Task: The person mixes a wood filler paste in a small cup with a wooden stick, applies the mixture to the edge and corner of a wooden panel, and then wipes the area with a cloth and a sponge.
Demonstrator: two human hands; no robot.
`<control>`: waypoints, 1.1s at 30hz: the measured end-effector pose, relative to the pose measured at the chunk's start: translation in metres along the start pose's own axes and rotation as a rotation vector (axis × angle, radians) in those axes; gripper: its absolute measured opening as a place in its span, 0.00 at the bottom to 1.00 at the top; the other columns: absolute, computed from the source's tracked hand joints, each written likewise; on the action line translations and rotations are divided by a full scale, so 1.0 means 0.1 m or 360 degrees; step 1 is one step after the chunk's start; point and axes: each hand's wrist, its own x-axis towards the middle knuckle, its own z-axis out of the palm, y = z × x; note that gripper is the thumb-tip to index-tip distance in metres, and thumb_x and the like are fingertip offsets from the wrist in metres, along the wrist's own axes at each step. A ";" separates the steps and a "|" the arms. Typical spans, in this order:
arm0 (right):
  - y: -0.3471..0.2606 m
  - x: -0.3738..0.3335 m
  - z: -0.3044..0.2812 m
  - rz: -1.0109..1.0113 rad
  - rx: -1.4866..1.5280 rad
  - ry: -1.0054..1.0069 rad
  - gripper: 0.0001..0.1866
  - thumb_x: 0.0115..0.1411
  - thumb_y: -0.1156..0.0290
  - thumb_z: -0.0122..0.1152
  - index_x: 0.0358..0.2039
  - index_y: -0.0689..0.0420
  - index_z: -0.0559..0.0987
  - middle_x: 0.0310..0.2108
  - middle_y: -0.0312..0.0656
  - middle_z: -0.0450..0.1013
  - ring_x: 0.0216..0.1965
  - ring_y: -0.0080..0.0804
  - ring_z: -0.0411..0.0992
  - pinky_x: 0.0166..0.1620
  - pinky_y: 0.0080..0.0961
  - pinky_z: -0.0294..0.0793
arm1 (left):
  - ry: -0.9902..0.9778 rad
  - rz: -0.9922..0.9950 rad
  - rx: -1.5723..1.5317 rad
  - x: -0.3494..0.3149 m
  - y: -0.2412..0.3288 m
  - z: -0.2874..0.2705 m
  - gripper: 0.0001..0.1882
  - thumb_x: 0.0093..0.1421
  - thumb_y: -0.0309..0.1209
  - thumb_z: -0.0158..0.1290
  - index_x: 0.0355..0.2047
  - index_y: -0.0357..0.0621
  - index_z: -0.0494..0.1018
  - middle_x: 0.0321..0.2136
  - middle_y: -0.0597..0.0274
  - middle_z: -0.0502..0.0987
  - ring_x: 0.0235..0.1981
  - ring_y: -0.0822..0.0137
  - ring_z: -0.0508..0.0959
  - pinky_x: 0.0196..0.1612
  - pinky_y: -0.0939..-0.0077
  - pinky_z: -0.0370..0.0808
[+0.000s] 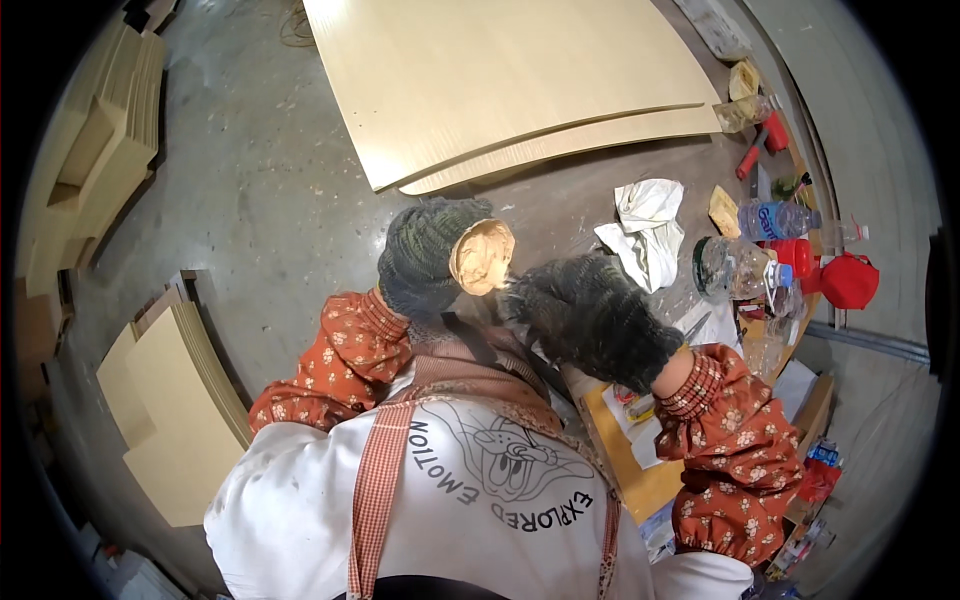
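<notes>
My left hand (428, 258), in a dark knitted glove, is closed round a small round container of tan putty-like paste (484, 257). The paste faces up and to the right and fills the opening. My right hand (592, 312), in a matching glove, is just right of the container, its fingers bent and pressed together toward the paste's lower edge. What they hold, if anything, is hidden or too blurred to make out. Beyond both hands, pale wood-toned panels (520, 75) lie stacked on the workbench (545, 215).
A crumpled white cloth (648, 230) lies right of my hands. Several plastic bottles (745, 270), a red cap-like item (850, 281) and a red-handled tool (750, 155) crowd the bench's right edge. More panels (180, 410) lean at the left, with further stacks (100, 150) beyond.
</notes>
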 end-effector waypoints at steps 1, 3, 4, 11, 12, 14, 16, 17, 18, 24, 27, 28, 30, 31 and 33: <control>-0.02 0.00 0.05 0.0016 -0.0027 0.0081 0.10 0.50 0.67 0.50 0.30 0.59 0.72 0.24 0.46 0.69 0.30 0.40 0.69 0.33 0.34 0.68 | 0.0000 0.0093 0.0164 0.01 0.00 -0.02 0.27 0.46 0.32 0.59 0.46 0.38 0.65 0.43 0.56 0.70 0.44 0.64 0.70 0.49 0.75 0.66; -0.07 0.08 -0.05 0.0112 0.0181 -0.0087 0.10 0.51 0.67 0.50 0.32 0.58 0.72 0.27 0.45 0.68 0.30 0.39 0.69 0.34 0.34 0.68 | -0.0050 0.0142 0.0387 0.02 0.03 -0.05 0.26 0.46 0.32 0.59 0.46 0.40 0.66 0.43 0.56 0.70 0.45 0.65 0.70 0.49 0.74 0.66; -0.09 0.12 -0.12 0.0161 0.0285 -0.0171 0.11 0.51 0.67 0.50 0.33 0.58 0.71 0.28 0.45 0.68 0.31 0.39 0.68 0.34 0.34 0.68 | -0.0076 0.0167 0.0498 0.02 0.04 -0.05 0.26 0.46 0.33 0.59 0.46 0.40 0.66 0.43 0.56 0.70 0.45 0.66 0.70 0.49 0.74 0.66; 0.01 -0.04 -0.32 -0.0071 0.0061 0.0057 0.09 0.51 0.70 0.49 0.32 0.60 0.70 0.27 0.44 0.68 0.30 0.37 0.68 0.32 0.31 0.67 | -0.0016 -0.0162 0.0274 0.11 0.10 0.03 0.26 0.43 0.33 0.60 0.43 0.39 0.67 0.37 0.55 0.73 0.38 0.62 0.74 0.43 0.72 0.70; 0.00 -0.08 -0.35 -0.0071 0.0036 0.0056 0.08 0.52 0.70 0.48 0.31 0.60 0.70 0.25 0.44 0.68 0.28 0.37 0.67 0.30 0.31 0.66 | -0.0017 -0.0159 0.0212 0.10 0.07 0.04 0.26 0.43 0.33 0.60 0.43 0.39 0.66 0.36 0.56 0.73 0.37 0.62 0.74 0.43 0.72 0.70; -0.03 -0.11 -0.44 -0.0010 0.0022 0.0013 0.08 0.52 0.70 0.48 0.29 0.60 0.70 0.23 0.43 0.67 0.25 0.35 0.66 0.27 0.30 0.65 | -0.0026 -0.0150 0.0082 0.09 0.05 0.06 0.27 0.43 0.33 0.60 0.43 0.38 0.66 0.35 0.56 0.74 0.36 0.62 0.75 0.43 0.72 0.70; -0.07 -0.10 -0.49 0.0074 0.0009 -0.0039 0.07 0.52 0.70 0.47 0.27 0.61 0.70 0.20 0.42 0.66 0.21 0.34 0.65 0.23 0.29 0.64 | -0.0056 -0.0230 0.0203 0.13 0.12 0.06 0.27 0.43 0.33 0.60 0.43 0.38 0.66 0.36 0.56 0.73 0.38 0.63 0.74 0.43 0.73 0.70; -0.11 -0.08 -0.51 0.0099 -0.0027 -0.0062 0.08 0.53 0.70 0.47 0.26 0.61 0.69 0.19 0.42 0.66 0.19 0.34 0.64 0.21 0.28 0.63 | -0.0065 -0.0263 0.0265 0.15 0.16 0.06 0.27 0.43 0.33 0.60 0.43 0.38 0.66 0.37 0.56 0.73 0.38 0.64 0.74 0.43 0.73 0.70; -0.14 -0.05 -0.48 0.0114 -0.0077 -0.0080 0.08 0.53 0.70 0.47 0.26 0.61 0.69 0.17 0.41 0.65 0.17 0.33 0.64 0.19 0.28 0.62 | -0.0075 -0.0371 0.0118 0.14 0.16 0.07 0.27 0.42 0.33 0.61 0.42 0.38 0.65 0.37 0.56 0.73 0.39 0.64 0.74 0.44 0.73 0.70; -0.19 -0.05 -0.12 -0.0054 -0.0805 -0.0109 0.12 0.53 0.68 0.46 0.18 0.63 0.69 0.11 0.40 0.63 0.09 0.31 0.60 0.10 0.26 0.57 | -0.0225 -0.0492 -0.0064 0.10 0.08 0.12 0.24 0.39 0.32 0.62 0.38 0.39 0.69 0.34 0.57 0.73 0.35 0.65 0.74 0.40 0.76 0.71; -0.19 0.01 -0.35 0.0187 0.0019 -0.0032 0.10 0.52 0.69 0.48 0.19 0.62 0.70 0.11 0.41 0.64 0.11 0.34 0.63 0.13 0.28 0.62 | -0.0247 -0.0485 -0.0151 0.13 0.06 0.09 0.25 0.41 0.31 0.61 0.41 0.39 0.67 0.37 0.57 0.72 0.39 0.66 0.73 0.43 0.75 0.70; -0.20 0.06 -0.47 0.0247 0.0155 -0.0083 0.09 0.51 0.70 0.48 0.21 0.61 0.70 0.11 0.42 0.65 0.12 0.35 0.65 0.14 0.29 0.63 | -0.0298 -0.0464 -0.0062 0.18 0.10 0.04 0.26 0.43 0.30 0.61 0.43 0.38 0.65 0.39 0.56 0.72 0.41 0.66 0.73 0.44 0.74 0.70; -0.21 0.10 -0.66 0.0270 0.0238 -0.0118 0.07 0.50 0.70 0.49 0.23 0.60 0.71 0.12 0.42 0.65 0.14 0.35 0.67 0.16 0.30 0.66 | -0.0308 -0.0441 -0.0328 0.18 0.08 0.02 0.24 0.44 0.28 0.60 0.43 0.38 0.66 0.40 0.57 0.72 0.41 0.65 0.72 0.44 0.74 0.70; -0.22 0.12 -0.72 0.0290 0.0222 -0.0149 0.06 0.50 0.70 0.49 0.24 0.60 0.71 0.13 0.42 0.66 0.15 0.35 0.68 0.17 0.30 0.66 | -0.0285 -0.0462 -0.0484 0.09 -0.03 0.03 0.24 0.45 0.28 0.59 0.43 0.38 0.66 0.40 0.56 0.71 0.41 0.65 0.72 0.44 0.75 0.70; -0.22 0.12 -0.74 0.0302 0.0120 -0.0217 0.06 0.50 0.70 0.49 0.25 0.59 0.71 0.15 0.42 0.67 0.17 0.35 0.68 0.20 0.29 0.67 | -0.0279 -0.0479 -0.0658 0.04 -0.09 0.05 0.23 0.46 0.27 0.58 0.44 0.38 0.66 0.41 0.56 0.71 0.41 0.65 0.72 0.45 0.75 0.70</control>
